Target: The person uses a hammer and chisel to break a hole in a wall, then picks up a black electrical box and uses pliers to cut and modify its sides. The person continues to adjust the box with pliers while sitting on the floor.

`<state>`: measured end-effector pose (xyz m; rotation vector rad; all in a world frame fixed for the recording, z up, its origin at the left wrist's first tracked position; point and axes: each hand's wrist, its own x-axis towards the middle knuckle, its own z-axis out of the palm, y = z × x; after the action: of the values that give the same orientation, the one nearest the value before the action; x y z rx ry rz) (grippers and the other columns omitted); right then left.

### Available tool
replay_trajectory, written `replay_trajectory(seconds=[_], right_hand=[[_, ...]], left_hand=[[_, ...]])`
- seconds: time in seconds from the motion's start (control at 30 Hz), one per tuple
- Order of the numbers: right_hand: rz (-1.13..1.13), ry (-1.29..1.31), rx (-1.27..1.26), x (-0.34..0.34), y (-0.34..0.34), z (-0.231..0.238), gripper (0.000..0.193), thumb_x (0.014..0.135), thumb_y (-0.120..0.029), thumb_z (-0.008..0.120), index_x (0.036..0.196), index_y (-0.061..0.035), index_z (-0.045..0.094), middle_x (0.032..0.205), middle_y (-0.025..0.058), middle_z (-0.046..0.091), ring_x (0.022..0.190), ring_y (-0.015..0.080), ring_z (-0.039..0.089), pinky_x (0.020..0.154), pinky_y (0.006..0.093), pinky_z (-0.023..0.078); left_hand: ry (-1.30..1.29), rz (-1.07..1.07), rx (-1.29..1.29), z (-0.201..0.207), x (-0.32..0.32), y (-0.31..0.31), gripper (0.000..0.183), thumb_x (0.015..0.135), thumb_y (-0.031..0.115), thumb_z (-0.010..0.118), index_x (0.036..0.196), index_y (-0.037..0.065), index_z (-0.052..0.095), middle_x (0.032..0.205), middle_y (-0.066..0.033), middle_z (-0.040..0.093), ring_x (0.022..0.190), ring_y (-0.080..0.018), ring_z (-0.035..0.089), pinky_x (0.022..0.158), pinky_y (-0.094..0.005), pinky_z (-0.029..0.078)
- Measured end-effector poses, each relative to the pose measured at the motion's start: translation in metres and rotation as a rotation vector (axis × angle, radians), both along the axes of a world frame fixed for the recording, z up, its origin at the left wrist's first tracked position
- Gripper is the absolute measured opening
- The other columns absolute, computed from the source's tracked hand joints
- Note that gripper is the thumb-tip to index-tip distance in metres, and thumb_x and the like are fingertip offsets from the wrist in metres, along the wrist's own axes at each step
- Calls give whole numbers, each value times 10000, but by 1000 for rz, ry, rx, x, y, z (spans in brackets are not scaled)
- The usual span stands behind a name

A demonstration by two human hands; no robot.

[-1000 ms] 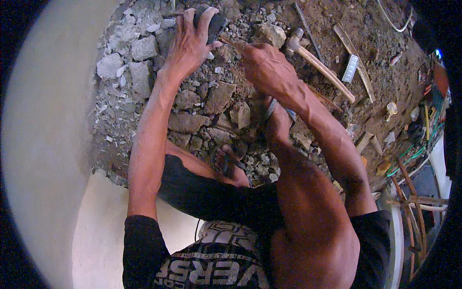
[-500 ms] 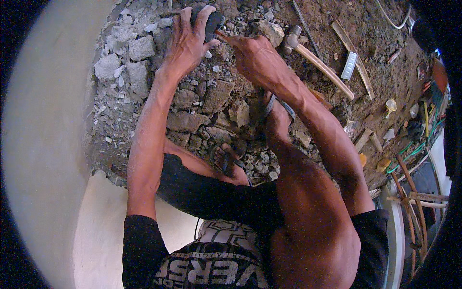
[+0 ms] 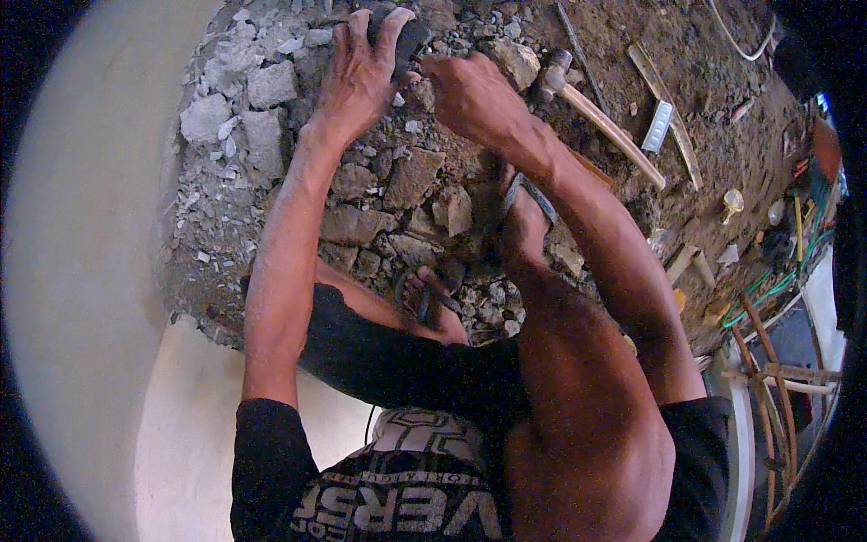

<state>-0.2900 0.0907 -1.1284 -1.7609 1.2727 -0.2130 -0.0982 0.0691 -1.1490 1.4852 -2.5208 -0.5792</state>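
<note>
Dull, blackish block (image 3: 414, 38)
It is clasped by the left hand (image 3: 355, 88); what is held in the curled right hand (image 3: 480, 98) cannot be told.

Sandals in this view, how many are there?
2: the left sandal is on the left foot, the right sandal on the right foot, both amid rubble. The feet partly cover them.

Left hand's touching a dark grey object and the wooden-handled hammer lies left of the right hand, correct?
No: the head view shows the wooden-handled hammer to the right of the right hand. The left hand does touch the dark grey object.
</note>
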Motion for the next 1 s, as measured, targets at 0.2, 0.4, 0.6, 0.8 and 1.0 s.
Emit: replay_trajectory(seconds=[0.2, 0.4, 0.6, 0.8, 1.0], right_hand=[[-4, 81, 47, -6, 12, 11, 282, 813, -170, 664, 1047, -15, 639, 833, 270, 672, 810, 464, 663, 722, 546, 542], [12, 90, 9, -2, 5, 12, 246, 825, -181, 670, 992, -2, 647, 828, 248, 676, 813, 450, 667, 715, 535, 543], [120, 128, -64, 0, 2, 1, 236, 880, -188, 597, 1035, -13, 627, 874, 226, 686, 821, 437, 672, 722, 533, 545], [99, 186, -21, 5, 2, 6, 277, 887, -156, 569, 1124, -15, 593, 886, 248, 674, 832, 439, 672, 737, 533, 551], [41, 135, 29, -9, 18, 10, 240, 870, -166, 604, 1057, -18, 575, 932, 247, 662, 881, 454, 652, 750, 545, 530]], left_hand=[[-6, -13, -24, -1, 0, -1, 812, 783, 292, 790, 1449, 196, 334, 1371, -219, 368, 1225, -478, 396, 1032, -557, 401], [30, 17, 49, 0, 2, 0, 826, 769, 233, 800, 1447, 197, 330, 1359, -228, 358, 1197, -480, 406, 999, -552, 421], [-23, 23, 38, 1, 0, -4, 810, 758, 232, 804, 1429, 185, 353, 1329, -245, 365, 1173, -481, 429, 961, -549, 447], [-11, -3, -13, -7, 4, -2, 789, 778, 211, 792, 1431, 206, 350, 1330, -250, 366, 1182, -483, 425, 984, -556, 437], [7, 32, -28, -3, -2, 5, 717, 843, 188, 732, 1442, 195, 339, 1308, -267, 384, 1154, -508, 439, 965, -570, 450]])
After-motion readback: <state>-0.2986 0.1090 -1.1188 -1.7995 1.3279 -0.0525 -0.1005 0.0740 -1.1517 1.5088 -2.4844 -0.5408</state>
